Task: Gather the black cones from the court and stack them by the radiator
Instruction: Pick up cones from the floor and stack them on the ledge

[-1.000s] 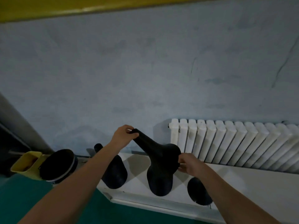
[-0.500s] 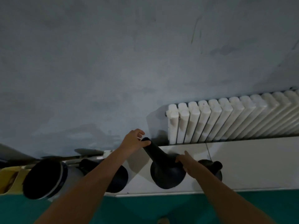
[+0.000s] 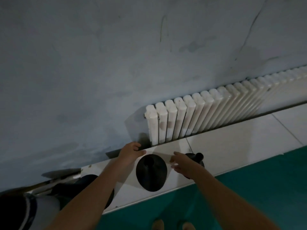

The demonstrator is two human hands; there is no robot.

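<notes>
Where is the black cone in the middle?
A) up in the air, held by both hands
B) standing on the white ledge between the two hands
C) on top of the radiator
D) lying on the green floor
B: the middle cone stands on its wide base on the white ledge, with the left hand and the right hand open on either side, neither gripping it.

You face a blotchy blue-grey wall (image 3: 83, 63), a long dark crack (image 3: 249, 30) running down its upper right; along its foot runs a ledge (image 3: 240, 146) of white tiles; green floor (image 3: 249, 196) borders the ledge on your side; at lower left lies a dark-faced round container (image 3: 16, 211), a metal pipe (image 3: 66, 179) just behind it.
</notes>
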